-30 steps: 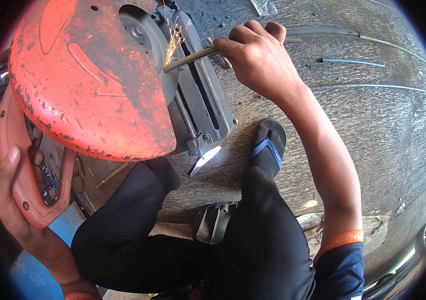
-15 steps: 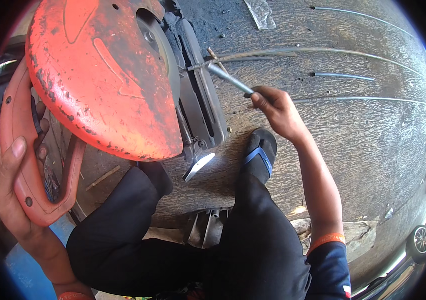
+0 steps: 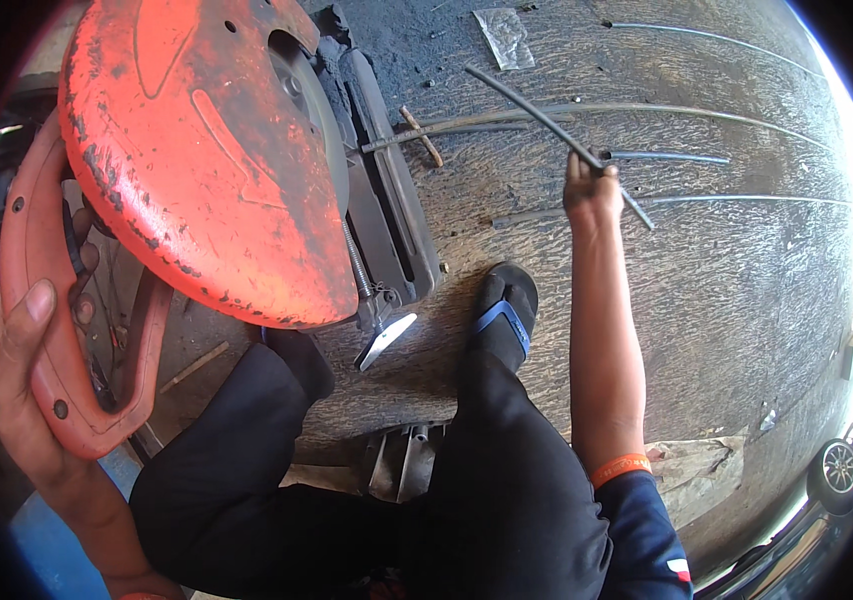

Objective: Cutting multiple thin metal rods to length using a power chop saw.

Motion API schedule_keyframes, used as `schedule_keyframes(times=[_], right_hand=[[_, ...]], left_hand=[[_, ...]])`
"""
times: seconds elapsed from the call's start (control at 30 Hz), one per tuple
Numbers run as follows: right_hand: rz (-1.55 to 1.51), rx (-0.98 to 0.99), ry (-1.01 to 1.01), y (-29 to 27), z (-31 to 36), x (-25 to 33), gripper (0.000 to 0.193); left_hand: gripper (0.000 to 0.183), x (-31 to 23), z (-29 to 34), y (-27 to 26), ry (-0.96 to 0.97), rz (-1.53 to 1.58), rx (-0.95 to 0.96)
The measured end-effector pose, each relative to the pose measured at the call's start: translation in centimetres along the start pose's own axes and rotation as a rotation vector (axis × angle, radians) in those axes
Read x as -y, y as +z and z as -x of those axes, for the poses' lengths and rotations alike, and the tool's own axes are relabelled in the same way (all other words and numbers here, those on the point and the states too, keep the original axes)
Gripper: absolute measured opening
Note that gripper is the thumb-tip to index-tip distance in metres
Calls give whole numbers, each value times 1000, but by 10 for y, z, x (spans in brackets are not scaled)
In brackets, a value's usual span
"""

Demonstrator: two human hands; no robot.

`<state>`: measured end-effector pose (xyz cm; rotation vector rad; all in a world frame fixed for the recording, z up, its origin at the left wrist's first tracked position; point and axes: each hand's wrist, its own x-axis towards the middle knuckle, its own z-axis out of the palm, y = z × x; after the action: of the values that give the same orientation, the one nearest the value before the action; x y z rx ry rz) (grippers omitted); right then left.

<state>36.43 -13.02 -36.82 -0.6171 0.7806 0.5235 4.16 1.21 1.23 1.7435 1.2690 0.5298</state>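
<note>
A big orange chop saw with a worn blade guard fills the upper left. My left hand grips its orange loop handle at the left edge. My right hand is stretched out over the ground and holds a short dark metal rod lifted off the surface. A long thin rod lies clamped in the saw's dark vise, with a small rusty offcut beside it.
Several long thin rods lie across the rough grey ground on the right. My foot in a blue-strapped sandal rests by the saw base. A crumpled wrapper lies at the top. A vehicle wheel shows at lower right.
My right hand drew away from the blade to the right, carrying the cut rod piece. The saw head rose and the sparks stopped. My left hand stays on the handle.
</note>
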Motion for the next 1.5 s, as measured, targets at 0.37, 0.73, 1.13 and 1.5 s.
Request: schedule_keyframes(times=[0.37, 0.73, 1.13, 1.5], right_hand=[[2143, 368, -1182, -5, -31, -15, 44], [1829, 817, -275, 7, 92, -29, 35], [1534, 1100, 92, -23, 115, -58, 40], [1642, 1120, -263, -18, 134, -68, 24]], left_hand=[[67, 1, -2, 8, 50, -67, -27], [58, 2, 9, 2, 29, -42, -99], [68, -1, 5, 4, -84, -37, -144], [55, 0, 6, 5, -68, 52, -257]])
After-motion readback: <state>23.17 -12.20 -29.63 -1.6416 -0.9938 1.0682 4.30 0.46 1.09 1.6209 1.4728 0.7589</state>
